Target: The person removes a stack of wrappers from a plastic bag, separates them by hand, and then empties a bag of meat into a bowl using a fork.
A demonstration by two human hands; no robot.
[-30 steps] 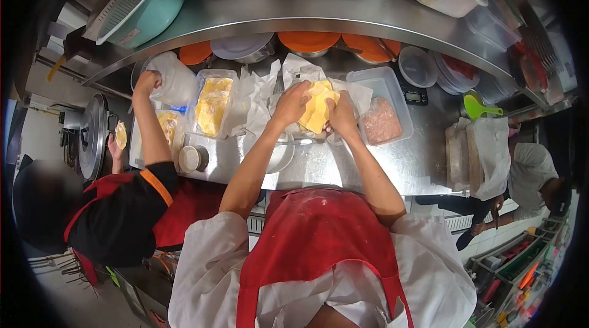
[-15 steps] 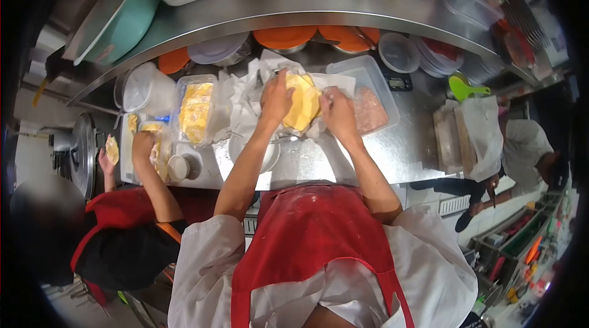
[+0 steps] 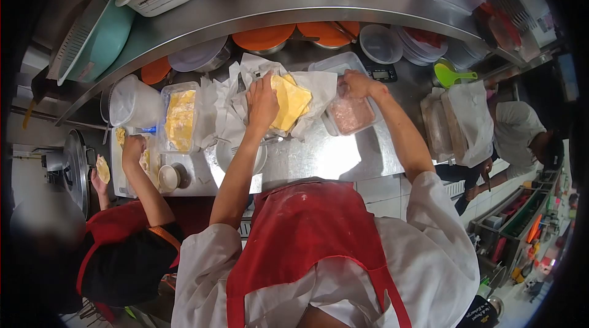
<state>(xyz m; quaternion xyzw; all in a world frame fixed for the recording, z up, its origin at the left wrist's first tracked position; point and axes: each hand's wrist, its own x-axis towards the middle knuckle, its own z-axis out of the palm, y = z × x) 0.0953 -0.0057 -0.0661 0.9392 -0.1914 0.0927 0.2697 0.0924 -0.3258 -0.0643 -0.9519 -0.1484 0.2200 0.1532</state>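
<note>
Yellow square sheets (image 3: 291,102) lie stacked on crumpled white paper (image 3: 245,73) in the middle of the steel counter. My left hand (image 3: 262,102) rests at the left edge of the stack with its fingers against the sheets. To the right, my right hand (image 3: 361,84) is at the upper part of a clear plastic tub (image 3: 373,120) of pink minced filling (image 3: 351,115). Its fingers are bent down and partly hidden, so what they hold cannot be made out. A shallow white bowl (image 3: 256,159) sits beneath my left forearm.
At the left, a co-worker's hand (image 3: 133,148) works beside a tub of yellow pieces (image 3: 180,120). A black scale (image 3: 381,74) and a green scoop (image 3: 454,75) stand at the back right. Overhead runs a steel shelf (image 3: 264,6) with tubs. Another person (image 3: 515,128) is at far right.
My right hand has left the yellow sheets and moved right to the tub of pink filling. My left hand has stayed at the stack. The whole view has shifted a little.
</note>
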